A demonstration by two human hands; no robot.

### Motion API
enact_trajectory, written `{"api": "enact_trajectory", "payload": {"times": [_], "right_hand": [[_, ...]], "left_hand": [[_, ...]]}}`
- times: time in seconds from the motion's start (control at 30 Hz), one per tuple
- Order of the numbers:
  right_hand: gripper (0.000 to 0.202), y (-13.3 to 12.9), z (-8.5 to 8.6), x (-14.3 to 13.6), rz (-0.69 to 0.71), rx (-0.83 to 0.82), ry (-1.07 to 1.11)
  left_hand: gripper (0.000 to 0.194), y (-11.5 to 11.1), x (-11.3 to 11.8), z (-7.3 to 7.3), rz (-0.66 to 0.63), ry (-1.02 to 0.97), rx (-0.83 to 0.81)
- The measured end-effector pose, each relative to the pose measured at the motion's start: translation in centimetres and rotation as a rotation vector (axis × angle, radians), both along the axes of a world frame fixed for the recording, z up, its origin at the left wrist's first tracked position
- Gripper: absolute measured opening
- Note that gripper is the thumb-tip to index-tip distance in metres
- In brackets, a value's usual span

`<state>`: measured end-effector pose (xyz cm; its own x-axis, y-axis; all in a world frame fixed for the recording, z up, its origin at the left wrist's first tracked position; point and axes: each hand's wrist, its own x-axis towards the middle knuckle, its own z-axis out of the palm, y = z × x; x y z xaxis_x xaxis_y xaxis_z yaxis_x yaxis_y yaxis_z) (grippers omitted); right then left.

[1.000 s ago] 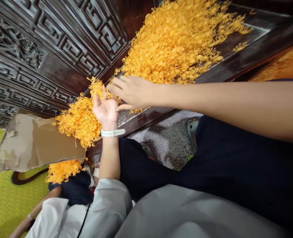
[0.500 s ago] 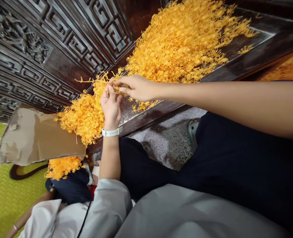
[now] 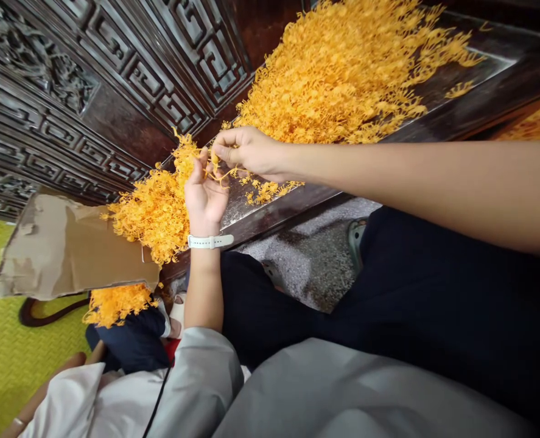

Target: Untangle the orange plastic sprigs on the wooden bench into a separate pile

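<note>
Yellow-orange plastic pieces with thin curled prongs lie in a large heap (image 3: 333, 73) and a smaller heap (image 3: 153, 210) on a dark wooden bench (image 3: 288, 210). Between the heaps, my left hand (image 3: 208, 191) is raised palm up, wearing a white wristband, with a few yellow pieces (image 3: 215, 161) at its fingertips. My right hand (image 3: 246, 152) comes in from the right and pinches the same pieces between thumb and forefinger. Both hands are nearly touching. Some loose pieces (image 3: 270, 191) lie on the bench just below my right hand.
A carved wooden backrest (image 3: 137, 73) rises behind the bench. Torn cardboard (image 3: 78, 243) stands at the left, beside a seated person in a white shirt (image 3: 114, 404), with more yellow pieces (image 3: 119, 303) on the lap. Speckled floor (image 3: 301, 261) shows below.
My left hand has opened out somewhat, its palm now more visible. My right hand has shifted slightly up, and its fingers have closed into a pinch. The long strand pointing left is gone from view.
</note>
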<state>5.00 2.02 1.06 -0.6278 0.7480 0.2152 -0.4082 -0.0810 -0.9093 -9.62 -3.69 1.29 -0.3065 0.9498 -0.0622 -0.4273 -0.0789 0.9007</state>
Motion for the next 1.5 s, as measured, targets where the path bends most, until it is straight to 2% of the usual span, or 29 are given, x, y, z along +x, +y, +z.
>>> {"api": "enact_trajectory", "payload": {"times": [0.13,0.23,0.37,0.5,0.67,0.73,0.77,0.83,0.9,1.0,1.07,1.13,1.3,1.37,1.43,1.5], "right_hand": [[0.025,-1.9,1.4,0.0,0.145,-0.129,0.085],[0.029,-2.7,2.0,0.1,0.249,-0.158,0.086],[0.029,-2.5,2.7,0.6,0.294,-0.223,0.109],[0.025,-1.7,3.1,1.2,0.311,-0.167,0.097],[0.030,-0.9,3.4,0.9,0.225,-0.043,-0.010],[0.032,0.3,3.9,1.7,0.183,-0.034,-0.017],[0.033,1.3,4.3,2.5,0.130,-0.045,0.000],[0.035,4.2,4.9,5.3,-0.071,-0.082,0.077],[0.037,7.5,5.1,8.8,-0.330,-0.100,0.159],[0.030,11.2,3.8,12.7,-0.502,-0.045,0.039],[0.027,12.2,2.6,13.4,-0.582,-0.048,-0.127],[0.028,12.2,1.6,12.6,-0.661,-0.029,-0.268],[0.049,11.5,1.3,10.5,-0.764,0.078,-0.512],[0.038,11.1,1.5,10.4,-0.809,0.208,-0.580],[0.020,10.5,2.0,10.5,-0.725,0.385,-0.624],[0.014,9.3,2.6,10.3,-0.520,0.558,-0.609]], "left_hand": [[0.049,0.0,-0.1,0.5,-0.025,-0.163,-0.057],[0.050,-0.5,0.3,1.3,-0.011,-0.184,-0.090],[0.051,-1.8,0.8,2.4,-0.025,-0.148,-0.085],[0.052,-2.7,1.4,3.3,-0.108,-0.206,-0.069],[0.049,-2.6,1.7,3.9,-0.186,-0.239,-0.131],[0.049,-2.8,1.2,4.0,-0.268,-0.231,-0.140],[0.049,-3.1,0.7,3.9,-0.318,-0.222,-0.159],[0.049,-3.8,-0.5,3.6,-0.352,-0.209,-0.194],[0.050,-4.5,-2.0,3.2,-0.270,-0.213,-0.193],[0.051,-5.0,-4.0,2.7,-0.110,-0.222,-0.174],[0.049,-4.7,-4.8,2.6,-0.079,-0.205,-0.179],[0.049,-4.1,-4.9,2.6,-0.087,-0.184,-0.177],[0.042,-2.8,-2.7,2.3,-0.134,-0.160,-0.225],[0.038,-2.6,-1.5,2.1,-0.154,-0.148,-0.245],[0.037,-2.5,-0.5,1.8,-0.192,-0.132,-0.263],[0.037,-2.6,0.1,1.6,-0.241,-0.126,-0.286]]}}
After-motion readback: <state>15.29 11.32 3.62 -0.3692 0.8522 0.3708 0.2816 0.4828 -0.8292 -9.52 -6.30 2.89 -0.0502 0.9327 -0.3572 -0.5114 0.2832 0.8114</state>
